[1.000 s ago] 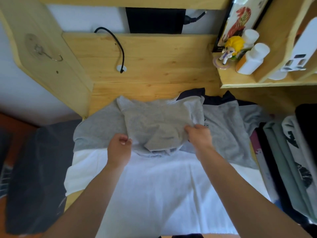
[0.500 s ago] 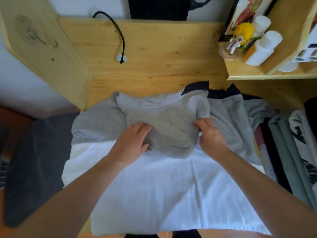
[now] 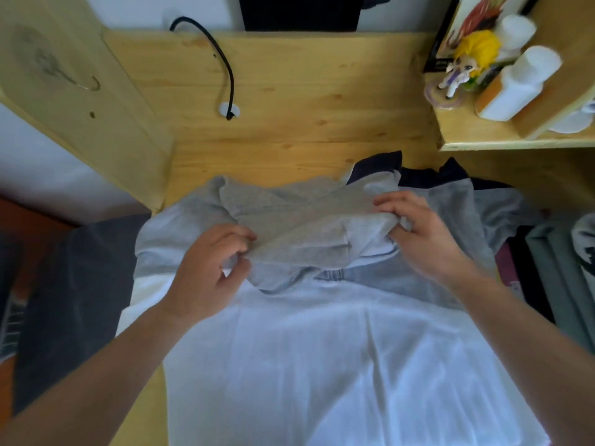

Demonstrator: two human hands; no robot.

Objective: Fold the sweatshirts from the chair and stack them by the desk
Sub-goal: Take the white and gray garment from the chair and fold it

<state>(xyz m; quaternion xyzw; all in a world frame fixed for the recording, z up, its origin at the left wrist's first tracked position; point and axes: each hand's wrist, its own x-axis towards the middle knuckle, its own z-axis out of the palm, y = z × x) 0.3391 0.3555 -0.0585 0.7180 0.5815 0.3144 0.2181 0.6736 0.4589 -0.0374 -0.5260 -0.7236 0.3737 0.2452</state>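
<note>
Both forearms reach in from the near edge, bare to the elbow. The left hand sits palm down with its fingers curled, thumb and forefinger pinching the near left edge of a grey folded flap. The right hand is turned a little inward, its fingers bent over the right end of the same flap and gripping a bunch of the cloth.

The sweatshirt lies flat on a pale wooden table, covering most of the near part. Its body is white toward the person, grey across the shoulders, with a dark navy collar at the far end. So its long axis runs from the near edge away toward the wall, neck end pointing away. The grey flap lies crosswise over the chest.

A black cable loops down into a hole in the tabletop. On the right a wooden shelf carries a small yellow-haired figurine and a white bottle. Folded clothes are stacked at the right edge, and a dark grey cloth hangs off the left.
</note>
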